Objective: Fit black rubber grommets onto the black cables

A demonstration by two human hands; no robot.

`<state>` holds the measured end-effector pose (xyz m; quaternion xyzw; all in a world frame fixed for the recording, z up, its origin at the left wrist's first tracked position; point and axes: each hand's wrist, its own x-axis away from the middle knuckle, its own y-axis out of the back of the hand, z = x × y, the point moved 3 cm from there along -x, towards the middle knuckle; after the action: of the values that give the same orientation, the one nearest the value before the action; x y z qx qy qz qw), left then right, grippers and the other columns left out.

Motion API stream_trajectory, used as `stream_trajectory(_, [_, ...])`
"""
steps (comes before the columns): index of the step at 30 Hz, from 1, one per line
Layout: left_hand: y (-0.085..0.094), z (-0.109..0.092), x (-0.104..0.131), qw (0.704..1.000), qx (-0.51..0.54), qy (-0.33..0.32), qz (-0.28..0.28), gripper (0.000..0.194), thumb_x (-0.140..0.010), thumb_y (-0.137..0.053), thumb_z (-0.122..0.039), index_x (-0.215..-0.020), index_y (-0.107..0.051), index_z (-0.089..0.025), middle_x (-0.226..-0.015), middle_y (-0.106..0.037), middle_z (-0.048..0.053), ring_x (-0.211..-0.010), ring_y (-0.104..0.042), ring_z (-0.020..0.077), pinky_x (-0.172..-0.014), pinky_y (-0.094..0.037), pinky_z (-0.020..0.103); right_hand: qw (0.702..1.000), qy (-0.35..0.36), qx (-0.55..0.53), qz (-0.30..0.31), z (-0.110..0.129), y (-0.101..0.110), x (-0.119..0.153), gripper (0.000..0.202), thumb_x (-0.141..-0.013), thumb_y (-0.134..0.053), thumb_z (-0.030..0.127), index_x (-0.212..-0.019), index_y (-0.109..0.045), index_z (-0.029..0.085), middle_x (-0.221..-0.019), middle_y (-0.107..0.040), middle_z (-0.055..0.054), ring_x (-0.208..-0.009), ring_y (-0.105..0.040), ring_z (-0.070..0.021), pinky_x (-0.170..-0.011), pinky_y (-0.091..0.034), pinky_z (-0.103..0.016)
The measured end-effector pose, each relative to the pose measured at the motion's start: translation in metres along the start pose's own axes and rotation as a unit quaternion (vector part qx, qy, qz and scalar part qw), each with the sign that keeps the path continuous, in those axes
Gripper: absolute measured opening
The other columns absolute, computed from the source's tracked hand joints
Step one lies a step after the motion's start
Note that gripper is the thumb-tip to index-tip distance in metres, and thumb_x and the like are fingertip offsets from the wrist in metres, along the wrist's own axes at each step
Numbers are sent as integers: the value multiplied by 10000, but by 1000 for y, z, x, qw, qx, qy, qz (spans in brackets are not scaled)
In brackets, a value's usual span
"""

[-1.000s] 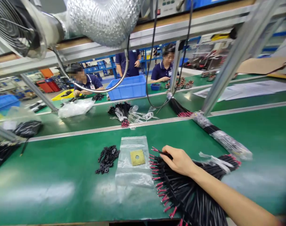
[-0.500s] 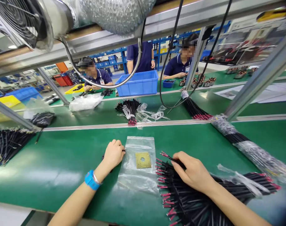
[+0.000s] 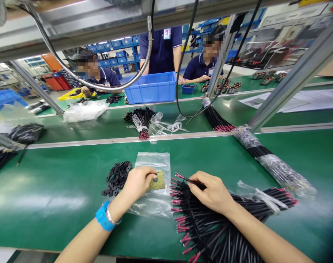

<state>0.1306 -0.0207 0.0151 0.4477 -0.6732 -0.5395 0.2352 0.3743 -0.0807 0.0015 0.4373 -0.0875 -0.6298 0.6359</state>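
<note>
My left hand point(image 3: 140, 182) pinches a small black part point(image 3: 156, 173) over the yellowish square piece point(image 3: 158, 180), which is on a clear plastic bag point(image 3: 152, 160). Left of that hand lies a pile of small black parts point(image 3: 117, 178). My right hand point(image 3: 211, 191) holds a black cable point(image 3: 192, 180) whose red-sheathed wire ends point left toward the bag. Beneath and beside this hand spreads a large bunch of black cables point(image 3: 223, 233) with red ends. The held cable and the small part are apart.
A metal rail point(image 3: 108, 140) crosses behind the bag. Beyond it are a tied cable bunch point(image 3: 142, 122) and a blue bin point(image 3: 151, 88). A plastic-wrapped cable bundle point(image 3: 273, 160) lies right. Several people sit or stand across the bench; a black cord point(image 3: 178, 98) hangs in front.
My left hand has moved right, from the bag's left edge to over the yellowish piece, uncovering the black pile. My right hand still holds the cable. The view has shifted.
</note>
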Motion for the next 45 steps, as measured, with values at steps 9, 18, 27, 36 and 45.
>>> stream_trajectory(9, [-28,-40,2,984,-119,-123,44,190,-849,-525,-107,-699,-630,-156,-860,-627,88,-816,-554,239,-697,-442,363,1000,-8,-22,7,-3,0,1,75,-845,-517,210,-837,-592,202,-754,-634,-17,-663,-585,-145,-638,-448,-257])
stream_trajectory(18, [-15,-51,-18,901,415,118,31,88,-784,-506,-143,-705,-489,-179,-1006,-659,68,-685,-626,132,-703,-506,323,993,-14,-105,49,7,14,-2,116,-846,-530,244,-774,-613,206,-688,-623,0,-603,-556,-125,-587,-435,-234])
stream_trajectory(27, [-32,-61,-6,738,650,176,34,242,-750,-706,-301,-694,-524,-153,-979,-683,62,-752,-655,123,-753,-528,289,993,-31,-108,31,10,15,-3,136,-830,-555,234,-731,-640,195,-625,-595,9,-553,-537,-112,-549,-414,-222])
stream_trajectory(36, [-38,-62,-2,712,672,184,89,373,-595,-841,-195,-875,-597,-163,-933,-727,59,-751,-666,124,-735,-525,247,992,-35,-109,56,11,16,-2,102,-814,-557,245,-754,-627,203,-649,-608,2,-575,-541,-121,-568,-423,-230])
stream_trajectory(45, [-41,-80,-10,743,635,198,77,228,-533,-852,-211,-689,-696,-155,-695,-698,-1,-610,-611,115,-594,-482,224,993,-11,-101,52,10,26,0,104,-809,-526,226,-707,-531,206,-624,-531,15,-563,-487,-123,-558,-381,-240])
